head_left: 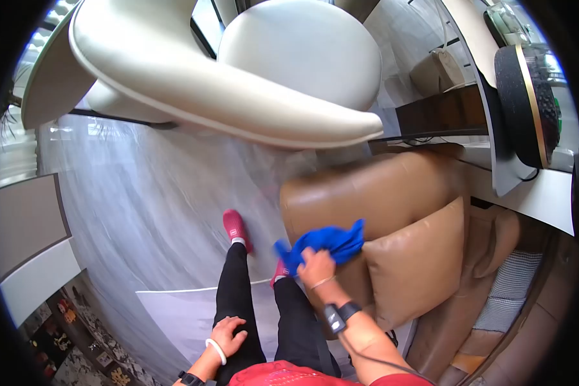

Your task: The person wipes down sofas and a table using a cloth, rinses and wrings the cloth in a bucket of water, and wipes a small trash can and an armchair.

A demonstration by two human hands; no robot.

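Note:
A bunched blue cloth point(333, 242) is gripped in my right hand point(316, 267), over the front of a brown leather armchair point(360, 199). The cloth's edges blur a little, and whether it touches the leather I cannot tell. Just right of it, a brown leather cushion point(418, 264) leans on the seat. My left hand point(227, 336) lies on my thigh with its fingers apart and holds nothing. A white band circles that wrist.
A large cream chair point(225, 90) curves across the top, with a round cream seat point(302, 51) behind it. At right, a table bears a black round device point(520, 106). Grey marbled floor point(154, 206) lies around my feet. A striped cloth point(511, 289) is at far right.

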